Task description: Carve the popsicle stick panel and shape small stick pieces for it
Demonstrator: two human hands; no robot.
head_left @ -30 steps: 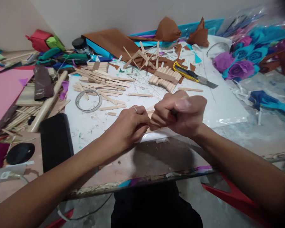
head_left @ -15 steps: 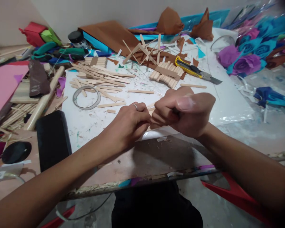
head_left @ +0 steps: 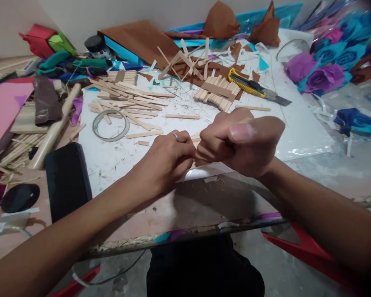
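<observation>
My left hand (head_left: pixel 171 159), with a ring on one finger, is closed in a pinch over the front edge of the white sheet (head_left: pixel 106 161). Touching its fingertips is my right hand (head_left: pixel 239 142), curled into a fist with the thumb on top. Whatever the two hands grip is hidden by the fingers; only a small dark spot shows inside the right fist. Wooden craft sticks (head_left: pixel 144 103) lie loose just beyond the left hand, beside a roll of tape (head_left: pixel 95 126). Past the right hand are a taped bundle of craft sticks (head_left: pixel 216 94) and a yellow utility knife (head_left: pixel 256 88) with its blade out.
A black phone (head_left: pixel 68 181) lies left of the sheet, near a wooden rod (head_left: pixel 54 128) and green-handled pliers (head_left: pixel 91 66). Crossed sticks (head_left: pixel 185 62) stand at the back by brown paper (head_left: pixel 136 39). Purple and blue paper flowers (head_left: pixel 324 76) are at right.
The camera view has shifted slightly, so the table's things sit a little differently in the picture. Both hands keep the same closed pose, still touching each other.
</observation>
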